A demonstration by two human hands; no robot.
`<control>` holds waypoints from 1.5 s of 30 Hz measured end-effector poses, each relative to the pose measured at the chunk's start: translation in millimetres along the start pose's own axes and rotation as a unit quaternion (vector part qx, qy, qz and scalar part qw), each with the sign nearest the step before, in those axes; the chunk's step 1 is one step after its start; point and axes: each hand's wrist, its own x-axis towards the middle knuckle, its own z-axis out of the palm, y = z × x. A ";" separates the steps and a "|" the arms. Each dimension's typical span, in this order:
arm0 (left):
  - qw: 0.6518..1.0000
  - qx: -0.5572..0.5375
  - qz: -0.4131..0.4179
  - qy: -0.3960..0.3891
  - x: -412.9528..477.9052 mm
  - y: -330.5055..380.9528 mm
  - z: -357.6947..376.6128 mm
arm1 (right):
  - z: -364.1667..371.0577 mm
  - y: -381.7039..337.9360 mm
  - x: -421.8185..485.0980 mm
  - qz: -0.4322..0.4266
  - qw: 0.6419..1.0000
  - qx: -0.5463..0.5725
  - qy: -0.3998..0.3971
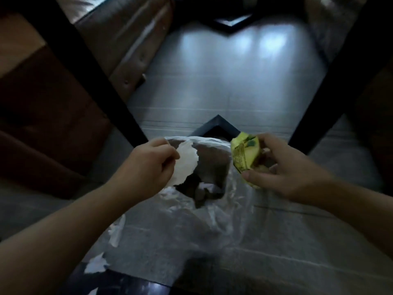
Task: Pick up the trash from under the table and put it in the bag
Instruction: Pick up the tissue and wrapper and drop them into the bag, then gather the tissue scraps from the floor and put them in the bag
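Observation:
A clear plastic bag (219, 209) lies on the grey tiled floor under the table, its mouth held open in the middle of the view. My left hand (148, 165) pinches the bag's white rim (186, 165) on the left side and lifts it. My right hand (285, 167) grips a crumpled yellow wrapper (244, 156) just right of the bag's opening, at about the height of the rim. Some crumpled paper (204, 188) shows dimly inside the bag.
Dark table legs (91, 67) slant in at left and at right (340, 86). A brown leather seat (127, 39) stands at back left. White paper scraps (96, 265) lie on the floor at lower left. A dark V-shaped frame (217, 124) sits just beyond the bag.

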 end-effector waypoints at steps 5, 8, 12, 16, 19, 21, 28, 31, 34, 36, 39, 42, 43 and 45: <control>1.000 -0.015 -0.012 0.000 -5.2 -33.2 13.5 | 51.2 -20.4 56.0 -0.014 0.997 -0.065 -0.027; 0.999 -0.027 -0.019 -0.002 -4.1 -38.9 24.5 | 72.2 -15.4 70.4 -0.007 0.987 -0.157 -0.035; 0.998 -0.035 -0.044 -0.016 0.2 -46.8 36.4 | 75.2 -5.6 73.9 -0.014 0.967 -0.247 -0.057; 0.998 -0.029 -0.051 -0.037 -1.6 -49.2 39.3 | 74.5 -7.0 69.1 -0.022 0.945 -0.320 -0.064; 0.999 -0.019 -0.032 -0.036 -3.4 -46.4 36.1 | 73.5 -11.4 63.4 -0.045 0.928 -0.365 -0.050; 0.999 -0.012 -0.017 -0.035 -3.3 -44.0 30.8 | 72.3 -15.9 61.3 -0.064 0.920 -0.384 -0.048; 0.999 0.045 -0.002 -0.006 -40.1 -69.0 -11.9 | 94.2 -63.5 60.1 -0.140 0.898 -0.411 -0.075; 0.997 0.076 -0.024 -0.013 -83.3 -101.0 -32.8 | 130.7 -96.9 71.9 -0.174 0.890 -0.408 -0.106; 0.995 0.080 -0.063 -0.003 -130.5 -136.7 -50.6 | 179.4 -129.8 85.7 -0.190 0.889 -0.392 -0.139; 0.991 0.079 -0.104 -0.020 -168.8 -155.7 -56.6 | 217.6 -144.7 88.6 -0.202 0.884 -0.389 -0.165; 0.975 0.075 -0.205 -0.041 -238.4 -185.7 -48.2 | 282.0 -160.0 94.0 -0.211 0.876 -0.374 -0.220; 0.949 0.055 -0.293 -0.098 -286.0 -201.5 -15.0 | 310.5 -148.9 91.0 -0.171 0.893 -0.344 -0.237; 0.940 0.052 -0.313 -0.126 -292.9 -202.3 -5.4 | 313.8 -143.7 88.1 -0.155 0.900 -0.334 -0.232; 0.908 0.036 -0.379 -0.177 -328.2 -208.8 29.3 | 338.2 -124.0 84.3 -0.138 0.902 -0.318 -0.258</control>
